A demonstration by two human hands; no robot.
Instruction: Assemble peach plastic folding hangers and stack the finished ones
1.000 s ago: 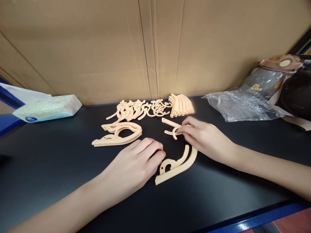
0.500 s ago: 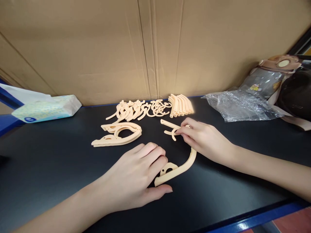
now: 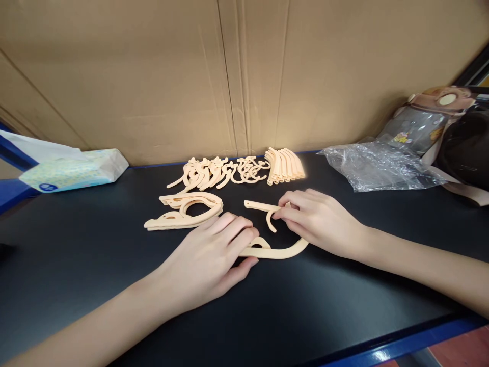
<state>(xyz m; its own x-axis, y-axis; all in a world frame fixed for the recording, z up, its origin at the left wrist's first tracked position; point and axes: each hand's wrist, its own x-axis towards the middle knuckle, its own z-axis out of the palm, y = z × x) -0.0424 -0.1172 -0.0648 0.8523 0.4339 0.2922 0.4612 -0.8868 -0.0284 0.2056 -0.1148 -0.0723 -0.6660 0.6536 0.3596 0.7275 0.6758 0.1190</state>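
Observation:
Between my hands lies a beige plastic folding clothes hanger (image 3: 282,253), bent partway, with its small curved hook (image 3: 269,222) pointing toward me. My left hand (image 3: 217,255) has its fingers and thumb closed round the end of the near arm. With fingers pinched, my right hand (image 3: 321,214) grips the hanger at its middle joint, by the hook's base. The far arm (image 3: 257,205) sticks out to the left from under these fingers. The joint itself is covered by my right hand. Just beyond my left hand rest folded hangers (image 3: 179,223), stacked flat.
Along the cardboard wall (image 3: 153,76) lie loose curved pieces (image 3: 208,173), small hooks (image 3: 248,169) and a row of straighter arms (image 3: 284,165). A tissue pack (image 3: 76,171) sits left. At right are a clear plastic bag (image 3: 378,165), a bottle (image 3: 414,125) and a dark round object (image 3: 464,145).
My left hand has moved the near arm away from me, up toward the far arm. The hanger has turned a little in my right hand, and its far arm reaches further left.

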